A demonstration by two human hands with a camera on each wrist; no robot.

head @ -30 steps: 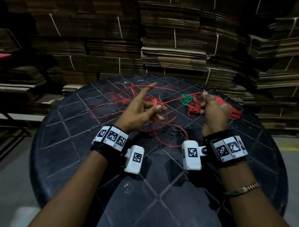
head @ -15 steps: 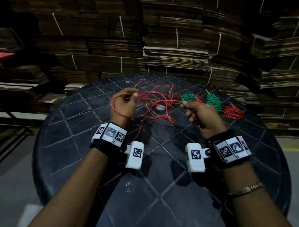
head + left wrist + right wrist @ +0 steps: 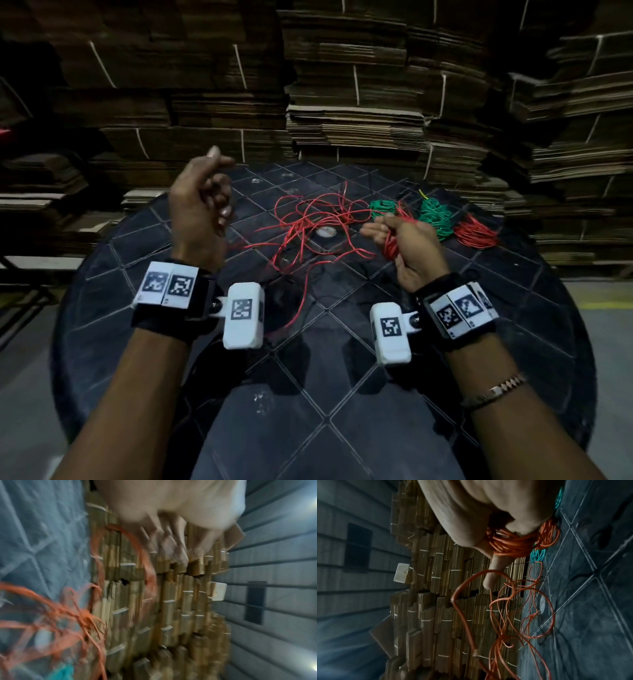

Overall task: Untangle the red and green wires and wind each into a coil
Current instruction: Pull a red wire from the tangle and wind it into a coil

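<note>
Three finished coils point(image 3: 436, 214) parked far-right on surface point(image 3: 171, 342) out of my way; right hand point(image 3: 409, 245) fisted round the part-wound red coil point(image 3: 390, 245), left hand point(image 3: 202, 205) raised, grip unclear, loose red wire point(image 3: 308, 222) between.

A warehouse: strapped stacks of flattened cardboard point(image 3: 356, 113) (piled high) behind a round table point(image 3: 308, 377).

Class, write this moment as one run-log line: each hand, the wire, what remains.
right hand: grips part-wound red wire coil | left hand: raised, grip unclear | loose red wire tangle: on black round table | remaining: winding
</note>
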